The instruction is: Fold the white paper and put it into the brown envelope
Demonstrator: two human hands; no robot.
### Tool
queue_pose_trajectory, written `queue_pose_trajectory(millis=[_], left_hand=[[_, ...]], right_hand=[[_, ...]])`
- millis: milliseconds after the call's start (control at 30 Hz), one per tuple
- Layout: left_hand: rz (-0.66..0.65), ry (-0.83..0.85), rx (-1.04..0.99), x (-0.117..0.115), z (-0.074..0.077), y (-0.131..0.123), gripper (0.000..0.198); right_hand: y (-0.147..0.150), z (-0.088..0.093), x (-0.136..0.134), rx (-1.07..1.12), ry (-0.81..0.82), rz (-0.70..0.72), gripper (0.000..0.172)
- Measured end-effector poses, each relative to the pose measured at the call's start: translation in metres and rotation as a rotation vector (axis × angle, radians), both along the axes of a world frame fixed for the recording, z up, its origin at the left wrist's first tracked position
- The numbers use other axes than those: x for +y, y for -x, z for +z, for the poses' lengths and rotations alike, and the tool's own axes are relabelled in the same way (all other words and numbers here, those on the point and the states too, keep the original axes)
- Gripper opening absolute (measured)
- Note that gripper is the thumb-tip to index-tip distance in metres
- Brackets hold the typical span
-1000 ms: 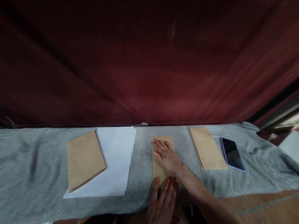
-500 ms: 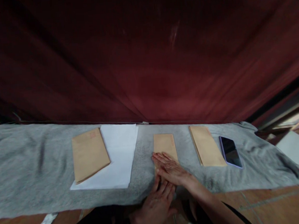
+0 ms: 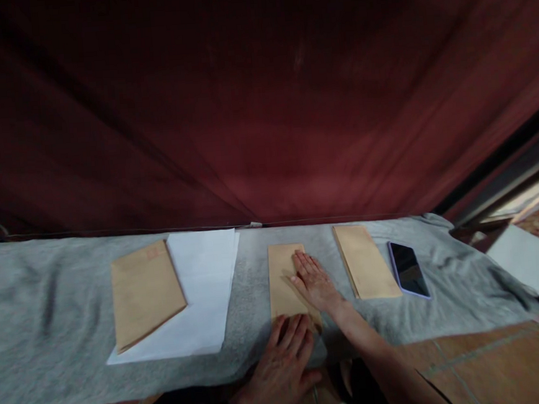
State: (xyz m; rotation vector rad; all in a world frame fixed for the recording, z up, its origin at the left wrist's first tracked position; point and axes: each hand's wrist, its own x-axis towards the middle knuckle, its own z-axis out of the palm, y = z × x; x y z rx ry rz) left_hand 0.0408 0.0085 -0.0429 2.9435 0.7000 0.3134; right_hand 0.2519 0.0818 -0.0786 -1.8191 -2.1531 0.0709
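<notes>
A brown paper envelope (image 3: 282, 282) lies flat on the grey cloth in front of me. My right hand (image 3: 313, 280) rests on its right side with the fingers stretched out. At its near end, my left hand (image 3: 286, 359) lies palm down with the fingertips on the paper. Part of the near edge is hidden under that hand. Right of this envelope lies a stack of brown envelopes (image 3: 366, 263). Over to the left, more brown envelopes (image 3: 146, 292) overlap a stack of white paper sheets (image 3: 208, 288).
A phone (image 3: 409, 269) with a purple edge lies right of the envelope stack. The grey cloth (image 3: 40, 319) covers the long surface. Behind it stands a dark red upright panel (image 3: 264, 134). Brown floor tiles (image 3: 487, 359) show below.
My right hand has moved off my left hand to the right side of the envelope, uncovering more of the paper. My left hand stays at the near end. The view has shifted slightly.
</notes>
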Motion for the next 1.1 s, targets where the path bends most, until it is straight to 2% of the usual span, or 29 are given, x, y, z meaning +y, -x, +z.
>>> queue_pose_trajectory(millis=[167,333,600,800,967,1100], left_hand=[[0.054,0.005,-0.032,0.008,-0.004,-0.001,0.055],[0.206,-0.053,-0.061,0.026,-0.018,-0.002,0.055],[0.318,-0.128,-0.110,0.048,-0.037,0.004,0.054],[0.277,-0.076,-0.035,0.085,-0.035,0.005,0.054],[0.171,0.034,0.011,0.113,-0.028,0.006,0.053],[0.175,0.077,0.030,0.137,-0.028,-0.008,0.054]], right_hand=[[0.002,-0.004,-0.006,-0.074,-0.021,0.004,0.063],[0.007,-0.001,-0.020,-0.117,-0.028,0.044,0.060],[0.010,0.003,-0.058,-0.057,0.001,0.128,0.064],[0.022,0.008,-0.082,-0.015,0.000,0.195,0.064],[0.031,0.005,-0.084,0.006,-0.050,0.168,0.060],[0.034,0.004,-0.085,-0.011,-0.062,0.156,0.059]])
